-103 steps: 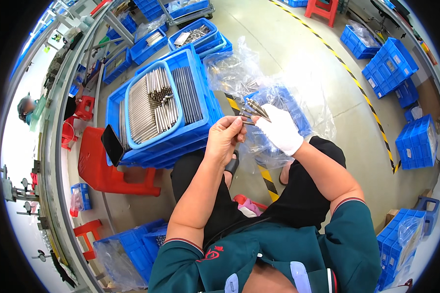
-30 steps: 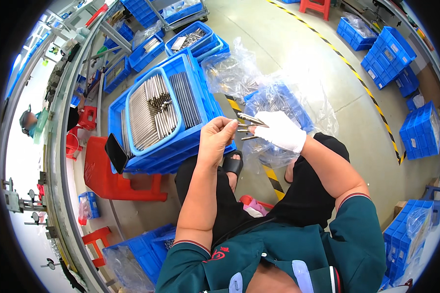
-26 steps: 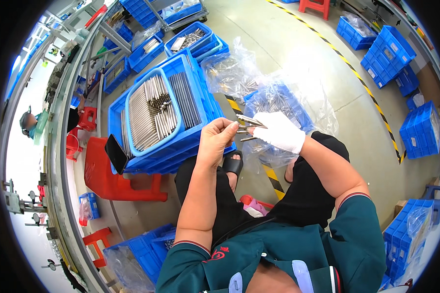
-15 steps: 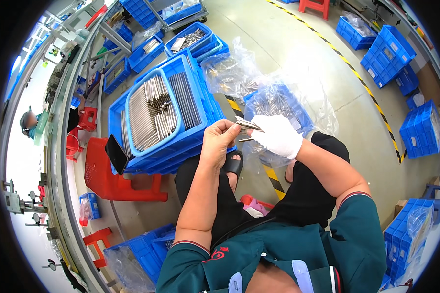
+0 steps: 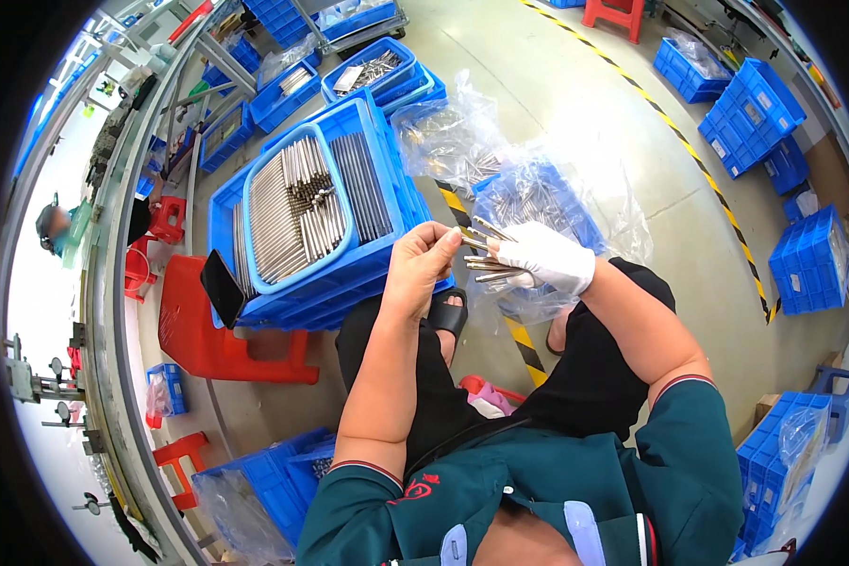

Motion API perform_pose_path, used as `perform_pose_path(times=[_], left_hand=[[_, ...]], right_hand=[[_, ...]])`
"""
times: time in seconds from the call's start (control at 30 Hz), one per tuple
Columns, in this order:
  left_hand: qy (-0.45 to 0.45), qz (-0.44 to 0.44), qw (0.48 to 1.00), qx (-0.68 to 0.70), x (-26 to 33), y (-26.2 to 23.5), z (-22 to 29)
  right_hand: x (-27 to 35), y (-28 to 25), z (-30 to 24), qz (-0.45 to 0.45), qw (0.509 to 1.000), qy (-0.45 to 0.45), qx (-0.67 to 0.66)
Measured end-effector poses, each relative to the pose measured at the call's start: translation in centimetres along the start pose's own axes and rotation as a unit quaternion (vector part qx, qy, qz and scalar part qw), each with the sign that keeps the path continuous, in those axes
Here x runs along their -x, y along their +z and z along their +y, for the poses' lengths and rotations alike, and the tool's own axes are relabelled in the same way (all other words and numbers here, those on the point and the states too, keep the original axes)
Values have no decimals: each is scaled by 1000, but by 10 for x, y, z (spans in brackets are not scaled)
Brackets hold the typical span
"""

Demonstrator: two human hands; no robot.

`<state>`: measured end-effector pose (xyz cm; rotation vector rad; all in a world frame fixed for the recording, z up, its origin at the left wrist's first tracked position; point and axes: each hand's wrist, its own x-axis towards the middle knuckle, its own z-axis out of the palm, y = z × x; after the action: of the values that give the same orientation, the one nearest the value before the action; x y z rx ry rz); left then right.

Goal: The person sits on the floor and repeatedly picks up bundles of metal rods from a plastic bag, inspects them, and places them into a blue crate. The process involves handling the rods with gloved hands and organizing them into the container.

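Several slim metal rods (image 5: pixel 492 268) stick out from the fingers of my right hand (image 5: pixel 549 258), which wears a white glove and is closed round them. Bare, my left hand (image 5: pixel 423 261) has thumb and forefinger pinched at the end of one rod, close to the bunch. Just beyond the glove lies a blue crate (image 5: pixel 585 222) lined with clear plastic, with many loose metal rods (image 5: pixel 528 200) in it. To the left, a light-blue tray (image 5: pixel 347 226) full of rods in neat rows rests on stacked blue crates (image 5: pixel 387 170).
A black phone-like slab (image 5: pixel 223 289) leans at the stack's near-left corner, by a red stool (image 5: pixel 193 325). Clear plastic bags (image 5: pixel 443 132) spread beyond the crate. Blue crates (image 5: pixel 751 118) stand along the right wall. At far left, behind a metal frame, is another person (image 5: pixel 57 229).
My gloved hand has turned, so the rods in it now fan out toward my left hand. My left fingers stay pinched at nearly the same place.
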<state>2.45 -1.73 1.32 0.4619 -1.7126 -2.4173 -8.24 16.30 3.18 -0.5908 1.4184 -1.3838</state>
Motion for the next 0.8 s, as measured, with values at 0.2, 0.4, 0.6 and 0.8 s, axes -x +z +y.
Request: perform_pose_path(times=[0.2,0.4,0.6,0.8], left_hand=[[-14,-32,999,4,-1,-5,1],[14,-48,998,-24,1,-2,-2],[41,-15,997,-65,2,-6,-1],[70,19,994,-87,3,3,4]], right_hand=[[1,1,-2,5,999,-4,48],[4,2,-6,-16,1000,18,2],[4,3,-4,-20,999,13,-36],[0,-4,6,-24,1000,-12,13]])
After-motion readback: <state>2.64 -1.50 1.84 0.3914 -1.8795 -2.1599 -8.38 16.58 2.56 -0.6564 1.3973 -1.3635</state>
